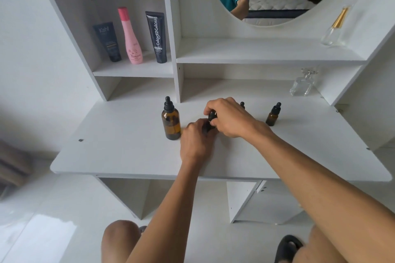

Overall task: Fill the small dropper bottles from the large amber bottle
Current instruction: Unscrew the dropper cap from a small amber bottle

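Unscrewing, by the look of it, 1st small dropper bottle [207, 127] at mid desk [119, 155] w/ left hand [195, 141] gripping body, right hand [227, 117] pinching cap [212, 116]; big amber bottle [171, 123] just left, capped; next: lift cap off, then open big one.

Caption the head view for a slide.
Both hands, left and right, grip a small dropper bottle beside the large amber bottle.

Large amber bottle [171, 123] stands capped left of a held small dropper bottle [211, 118]; another [273, 114] stands right
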A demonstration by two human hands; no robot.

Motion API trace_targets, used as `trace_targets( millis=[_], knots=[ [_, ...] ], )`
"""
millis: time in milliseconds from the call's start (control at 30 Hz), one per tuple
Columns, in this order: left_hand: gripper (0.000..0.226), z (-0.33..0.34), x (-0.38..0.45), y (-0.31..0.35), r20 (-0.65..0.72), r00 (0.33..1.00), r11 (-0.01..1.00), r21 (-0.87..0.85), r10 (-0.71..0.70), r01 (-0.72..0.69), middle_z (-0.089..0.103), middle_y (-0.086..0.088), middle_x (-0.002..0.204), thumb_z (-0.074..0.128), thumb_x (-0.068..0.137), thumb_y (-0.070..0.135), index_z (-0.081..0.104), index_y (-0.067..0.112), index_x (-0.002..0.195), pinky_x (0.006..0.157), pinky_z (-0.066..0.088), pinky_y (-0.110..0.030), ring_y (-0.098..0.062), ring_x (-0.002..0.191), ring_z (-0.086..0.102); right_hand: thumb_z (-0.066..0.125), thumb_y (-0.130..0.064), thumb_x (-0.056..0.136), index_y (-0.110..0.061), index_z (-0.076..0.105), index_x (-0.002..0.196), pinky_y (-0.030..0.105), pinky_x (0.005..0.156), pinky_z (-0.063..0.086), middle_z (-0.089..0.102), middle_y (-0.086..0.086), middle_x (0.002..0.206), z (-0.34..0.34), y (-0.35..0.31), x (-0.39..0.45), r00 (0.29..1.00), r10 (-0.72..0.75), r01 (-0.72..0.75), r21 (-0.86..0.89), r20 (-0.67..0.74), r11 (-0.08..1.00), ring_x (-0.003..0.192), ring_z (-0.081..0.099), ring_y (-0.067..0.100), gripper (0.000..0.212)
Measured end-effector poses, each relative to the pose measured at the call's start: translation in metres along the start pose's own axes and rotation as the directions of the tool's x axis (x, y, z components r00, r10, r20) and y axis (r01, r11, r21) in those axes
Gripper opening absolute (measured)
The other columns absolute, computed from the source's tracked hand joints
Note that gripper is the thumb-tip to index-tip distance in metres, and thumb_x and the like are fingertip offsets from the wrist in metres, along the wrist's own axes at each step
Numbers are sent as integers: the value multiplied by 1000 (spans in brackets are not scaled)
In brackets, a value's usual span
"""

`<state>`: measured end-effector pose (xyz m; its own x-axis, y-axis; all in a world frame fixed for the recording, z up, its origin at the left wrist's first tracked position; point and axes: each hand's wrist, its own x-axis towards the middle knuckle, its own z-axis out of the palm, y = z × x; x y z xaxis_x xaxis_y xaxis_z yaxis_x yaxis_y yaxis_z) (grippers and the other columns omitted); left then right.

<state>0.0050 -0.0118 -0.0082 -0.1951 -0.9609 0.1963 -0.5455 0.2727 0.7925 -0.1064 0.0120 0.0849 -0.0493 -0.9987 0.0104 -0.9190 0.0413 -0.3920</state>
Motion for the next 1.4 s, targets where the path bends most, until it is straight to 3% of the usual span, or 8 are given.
trace_targets(
  millis=[133, 400, 500, 633, 800, 933, 1200, 1400],
  knots=[
    [19, 0, 1, -1, 3, 1000, 1000, 13, -4, 4, 70, 4, 80, 68, 86, 39, 68, 21, 93, 54, 43, -31, -20, 68, 58, 55, 5, 88, -21, 64, 116, 41, 83, 55, 64, 3, 106, -5, -3, 0, 999, -33, 34, -34, 10, 999, 97, 62, 23, 39],
    [18, 3, 1, -5, -5, 1000, 1000, 8, 7, -7, 70, 8, 83, 68, 82, 39, 69, 27, 96, 64, 54, -39, -18, 74, 62, 59, 1, 89, -20, 67, 112, 38, 88, 54, 68, -1, 102, -22, -2, 3, 994, -101, 101, 4, -41, 995, 93, 64, 19, 32],
    [20, 4, 2, -7, -13, 1000, 1000, 17, 16, -16, 70, 4, 87, 70, 83, 40, 69, 27, 98, 65, 53, -36, -20, 78, 62, 60, -6, 93, -15, 70, 111, 27, 88, 48, 62, 2, 105, -33, 7, -2, 976, -120, 131, 46, -183, 990, 93, 59, 16, 22],
    [22, 5, 3, -7, -16, 1000, 999, 27, 21, -20, 70, 5, 87, 69, 83, 42, 68, 26, 97, 66, 52, -35, -19, 78, 62, 69, -7, 86, -11, 73, 102, 17, 81, 42, 67, 6, 99, -17, 34, -21, 913, -27, 85, 124, -408, 989, 84, 63, 20, 17],
    [27, 5, 3, -9, -17, 1000, 998, 62, 16, -15, 70, 5, 92, 66, 83, 46, 68, 28, 103, 67, 52, -32, -19, 82, 63, 71, -4, 81, -9, 71, 100, 37, 80, 57, 68, 11, 94, 36, 58, -39, 869, 126, 3, 261, -478, 965, 77, 66, 23, 19],
    [27, 3, 2, -5, -22, 1000, 999, 48, 12, -11, 72, 5, 95, 67, 84, 43, 69, 27, 106, 74, 55, -34, -19, 86, 64, 70, -9, 82, -11, 69, 101, 42, 76, 58, 68, 9, 94, 63, 65, -40, 837, 216, -60, 308, -502, 949, 79, 67, 26, 19],
    [29, 2, 1, -4, -31, 999, 998, 57, 18, -17, 72, 5, 97, 69, 86, 41, 69, 24, 109, 75, 55, -31, -18, 87, 65, 66, -15, 84, -11, 64, 99, 39, 76, 51, 69, 8, 95, 74, 69, -39, 818, 279, -156, 273, -503, 949, 92, 58, 30, 16],
    [31, 1, -1, -1, -44, 999, 999, 36, 10, -9, 73, 3, 102, 71, 87, 37, 70, 21, 113, 75, 49, -26, -17, 91, 65, 70, -18, 84, -10, 59, 111, 41, 80, 51, 69, 8, 99, 75, 72, -39, 814, 304, -157, 317, -496, 935, 95, 59, 31, 30]
  ],
)
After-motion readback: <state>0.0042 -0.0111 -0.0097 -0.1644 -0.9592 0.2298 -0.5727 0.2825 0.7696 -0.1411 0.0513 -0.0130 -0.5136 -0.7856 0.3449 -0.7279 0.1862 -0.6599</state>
